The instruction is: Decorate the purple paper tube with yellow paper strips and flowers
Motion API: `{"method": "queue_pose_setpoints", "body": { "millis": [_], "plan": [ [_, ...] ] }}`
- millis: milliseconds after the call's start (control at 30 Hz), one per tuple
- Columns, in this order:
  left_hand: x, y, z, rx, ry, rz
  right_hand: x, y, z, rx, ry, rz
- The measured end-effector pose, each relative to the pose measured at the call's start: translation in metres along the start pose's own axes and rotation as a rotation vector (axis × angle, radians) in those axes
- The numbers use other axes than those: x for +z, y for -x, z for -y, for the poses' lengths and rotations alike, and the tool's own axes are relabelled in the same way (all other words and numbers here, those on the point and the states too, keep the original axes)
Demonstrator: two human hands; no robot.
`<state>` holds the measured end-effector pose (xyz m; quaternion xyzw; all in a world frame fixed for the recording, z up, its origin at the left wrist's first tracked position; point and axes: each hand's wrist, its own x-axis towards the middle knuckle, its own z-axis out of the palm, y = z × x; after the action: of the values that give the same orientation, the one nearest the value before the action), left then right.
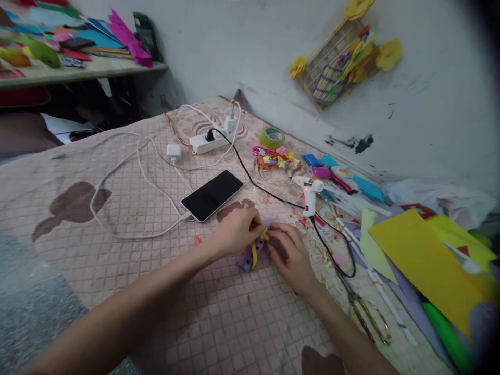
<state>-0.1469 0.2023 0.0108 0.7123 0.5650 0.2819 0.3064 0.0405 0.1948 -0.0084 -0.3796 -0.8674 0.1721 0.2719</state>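
Observation:
A small purple paper piece point(247, 259) with punched holes lies on the quilted pink cover, and a thin yellow strip point(254, 253) runs across it. My left hand point(235, 230) is closed in a pinch on the top of the purple piece, near the yellow strip. My right hand point(294, 256) presses against the piece's right side with its fingers curled together. The far end of the piece is hidden under both hands.
A phone point(212, 195) on a white cable lies beyond my hands, with a power strip point(206, 142) behind it. A white glue gun point(309, 194) stands to the right on a black cord point(332, 250). Scissors point(365, 310), yellow paper sheets point(424, 260), tape roll point(271, 137) and scraps point(275, 158) fill the right.

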Motion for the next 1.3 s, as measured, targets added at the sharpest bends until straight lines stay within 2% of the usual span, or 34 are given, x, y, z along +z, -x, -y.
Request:
{"method": "queue_pose_setpoints", "body": {
  "millis": [233, 667, 833, 1067, 1167, 1300],
  "plan": [
    [-0.013, -0.002, -0.006, -0.055, -0.056, 0.004, -0.002, 0.0, 0.0, 0.021, 0.008, -0.006],
    [-0.014, -0.002, -0.003, -0.108, 0.02, 0.032, -0.004, -0.001, -0.001, 0.011, 0.025, -0.04],
    [-0.021, -0.001, -0.002, -0.12, -0.006, -0.001, -0.009, -0.003, -0.001, 0.001, 0.034, -0.065],
    [-0.025, -0.001, 0.001, -0.113, -0.151, -0.072, -0.016, -0.003, 0.0, 0.011, 0.057, -0.094],
    [-0.026, -0.001, 0.003, -0.114, -0.172, -0.075, -0.023, 0.004, 0.002, 0.022, 0.065, -0.1],
    [-0.027, -0.002, 0.005, -0.086, -0.176, -0.136, -0.039, 0.025, 0.004, 0.074, 0.06, -0.148]
  ]
}}
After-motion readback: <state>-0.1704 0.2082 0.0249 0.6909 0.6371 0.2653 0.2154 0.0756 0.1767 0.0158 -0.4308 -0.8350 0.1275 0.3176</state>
